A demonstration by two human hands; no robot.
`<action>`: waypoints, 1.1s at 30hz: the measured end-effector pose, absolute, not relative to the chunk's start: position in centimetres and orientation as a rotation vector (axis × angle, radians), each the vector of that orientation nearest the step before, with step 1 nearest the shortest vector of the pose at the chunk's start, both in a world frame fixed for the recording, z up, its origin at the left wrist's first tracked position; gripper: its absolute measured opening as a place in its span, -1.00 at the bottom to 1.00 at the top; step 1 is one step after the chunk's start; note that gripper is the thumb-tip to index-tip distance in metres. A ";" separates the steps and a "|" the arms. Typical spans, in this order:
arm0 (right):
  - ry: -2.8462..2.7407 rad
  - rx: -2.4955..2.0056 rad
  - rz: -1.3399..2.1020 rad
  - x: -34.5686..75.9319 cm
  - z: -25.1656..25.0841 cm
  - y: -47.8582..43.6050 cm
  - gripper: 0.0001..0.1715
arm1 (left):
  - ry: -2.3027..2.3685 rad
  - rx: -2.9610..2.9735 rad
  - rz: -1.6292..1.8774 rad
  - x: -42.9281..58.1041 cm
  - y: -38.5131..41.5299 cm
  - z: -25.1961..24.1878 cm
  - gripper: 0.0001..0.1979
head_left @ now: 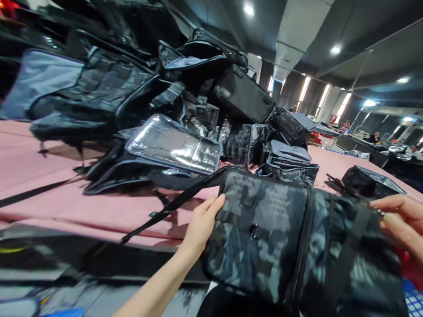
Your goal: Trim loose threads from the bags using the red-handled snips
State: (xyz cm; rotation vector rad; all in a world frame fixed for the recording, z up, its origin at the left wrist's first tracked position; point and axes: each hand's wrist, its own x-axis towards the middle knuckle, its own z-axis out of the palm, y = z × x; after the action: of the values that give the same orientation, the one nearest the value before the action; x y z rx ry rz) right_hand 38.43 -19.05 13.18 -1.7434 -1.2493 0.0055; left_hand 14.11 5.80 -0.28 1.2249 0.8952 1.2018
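Note:
In front of me is a dark camouflage bag [261, 229] with a black zip, a small buckle and a black shoulder strap [172, 207]. My left hand [203, 224] grips its left end, the thumb on the top edge and the other fingers hidden behind the fabric. At the right end, my right hand [401, 220] is closed in a pinch by the bag's upper edge. A small shiny metal piece [378, 211] shows at its fingertips; blur hides whether this is a zip pull or something else. The bag's lower right part is smeared by motion.
A large heap of camouflage bags [109, 83] covers the back of the pink table [42, 176]. One flap with a silver lining [175, 143] lies open. Another small black bag [370, 180] sits to the right. A blue plastic basket [414, 299] stands at lower right.

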 end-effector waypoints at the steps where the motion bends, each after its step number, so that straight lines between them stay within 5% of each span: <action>1: -1.295 -1.733 0.028 37.8 12.6 -19.3 -0.66 | 0.829 1.137 1.170 15.1 5.8 1.1 -0.57; 9: -1.431 -1.564 0.067 37.9 6.7 -10.9 -0.70 | 0.725 1.048 0.948 18.4 4.8 2.7 -0.49; 21: -1.415 -1.418 -0.123 37.0 4.1 -8.1 -0.82 | 0.946 2.032 1.434 14.7 8.0 5.3 -0.68; 33: -1.381 -1.410 -0.076 36.9 3.3 -9.1 -0.82 | 0.844 3.394 0.729 19.1 8.3 8.7 -0.74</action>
State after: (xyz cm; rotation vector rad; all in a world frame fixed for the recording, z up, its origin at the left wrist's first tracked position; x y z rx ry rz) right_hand 36.89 -9.09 3.29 -1.4103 -1.3809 -0.0758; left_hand 19.14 8.34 8.67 3.3940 0.8436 0.7287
